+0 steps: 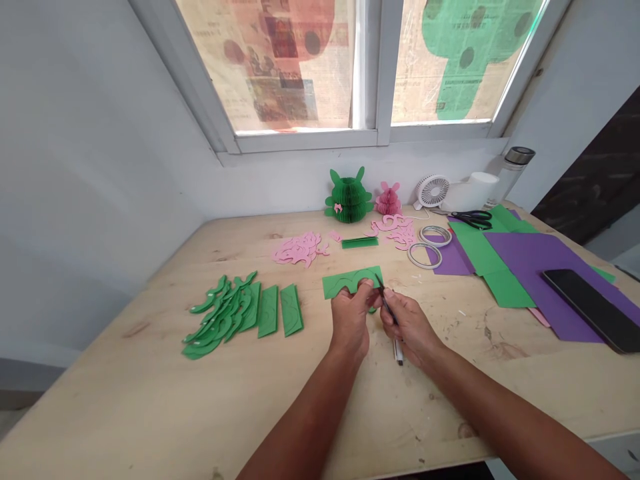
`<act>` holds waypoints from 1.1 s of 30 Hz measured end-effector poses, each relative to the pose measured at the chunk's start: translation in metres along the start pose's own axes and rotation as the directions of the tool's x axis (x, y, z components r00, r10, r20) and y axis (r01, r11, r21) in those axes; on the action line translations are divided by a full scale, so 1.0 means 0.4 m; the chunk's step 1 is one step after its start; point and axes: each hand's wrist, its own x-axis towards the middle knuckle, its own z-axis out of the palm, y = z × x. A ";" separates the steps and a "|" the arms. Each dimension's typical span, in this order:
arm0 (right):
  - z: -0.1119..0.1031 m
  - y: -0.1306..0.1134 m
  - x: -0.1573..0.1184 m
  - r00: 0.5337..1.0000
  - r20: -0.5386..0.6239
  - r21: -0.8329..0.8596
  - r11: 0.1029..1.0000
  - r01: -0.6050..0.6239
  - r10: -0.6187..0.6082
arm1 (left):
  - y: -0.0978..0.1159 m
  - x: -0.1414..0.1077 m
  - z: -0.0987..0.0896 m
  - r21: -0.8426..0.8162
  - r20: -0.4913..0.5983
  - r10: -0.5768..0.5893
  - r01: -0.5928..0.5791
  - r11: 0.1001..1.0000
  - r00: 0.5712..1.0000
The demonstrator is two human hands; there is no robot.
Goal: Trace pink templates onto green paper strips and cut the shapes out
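Observation:
My left hand (350, 320) pinches the lower edge of a green paper strip (345, 281) with curved lines drawn on it. Black-bladed scissors (387, 301) are in my right hand (407, 327), their blades at the strip's right end. A white pen-like object (398, 351) lies on the table beneath my right hand. To the left lie folded green strips (291, 310) with drawn curves, beside a pile of cut green curved pieces (220, 323).
Pink cutouts (299, 249), tape rolls (425, 256) and a green honeycomb paper figure (349, 199) stand or lie behind my hands. At right are purple paper (555, 273), a phone (595, 308), more scissors (473, 219) and a small fan (433, 192).

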 end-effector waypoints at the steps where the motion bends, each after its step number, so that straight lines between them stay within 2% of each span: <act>1: 0.000 0.000 0.000 1.000 0.000 -0.001 1.000 -0.002 0.002 | 0.001 0.000 0.000 -0.002 -0.003 -0.001 0.001 1.000 1.000; 33: -0.004 0.001 -0.002 0.999 0.007 -0.086 0.995 -0.041 0.042 | -0.003 0.016 -0.021 0.082 -0.023 -0.008 0.010 0.997 1.000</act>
